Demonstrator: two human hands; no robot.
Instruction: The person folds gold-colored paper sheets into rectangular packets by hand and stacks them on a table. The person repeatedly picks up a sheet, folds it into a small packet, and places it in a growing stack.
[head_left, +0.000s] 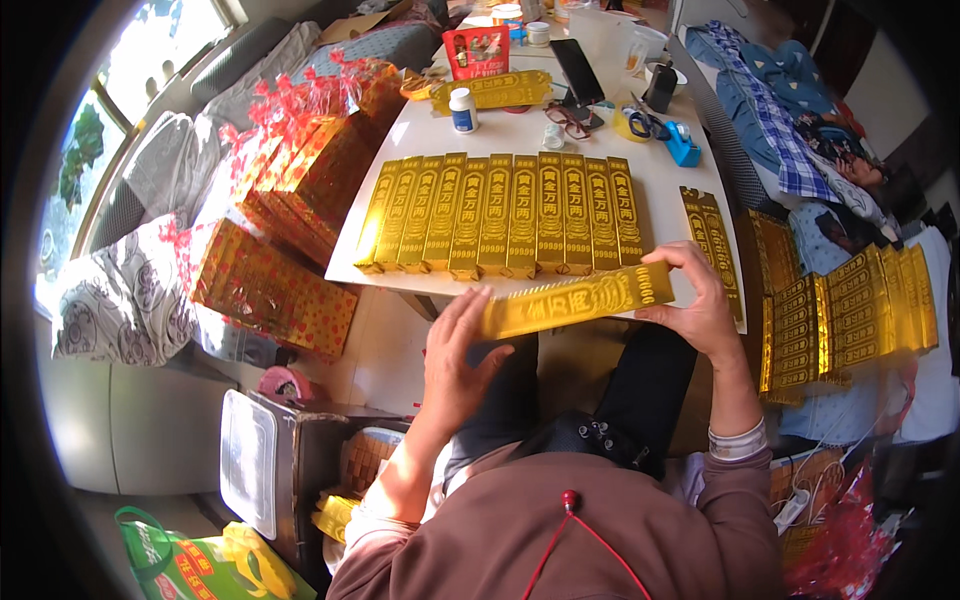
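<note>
Between my hands, above the near table edge, is a long gold foil paper box (574, 301) with embossed characters, slightly blurred. My right hand (694, 296) pinches its right end between thumb and fingers. At its left end is my left hand (461, 352), fingertips against the end and thumb apart; whether it grips is unclear. Just beyond, a row of several similar gold boxes (499, 217) stands side by side on the white table (442, 139). A flat gold card piece (712, 244) lies at the table's right edge.
Farther back are a white bottle (463, 111), a phone on a stand (577, 73), eyeglasses (568, 120), scissors (651, 124) and a blue tape dispenser (681, 145). Red-and-gold wrapped bundles (300, 180) fill the left side. Gold sheets (840, 315) are stacked at right. A person (855, 169) lies at the upper right.
</note>
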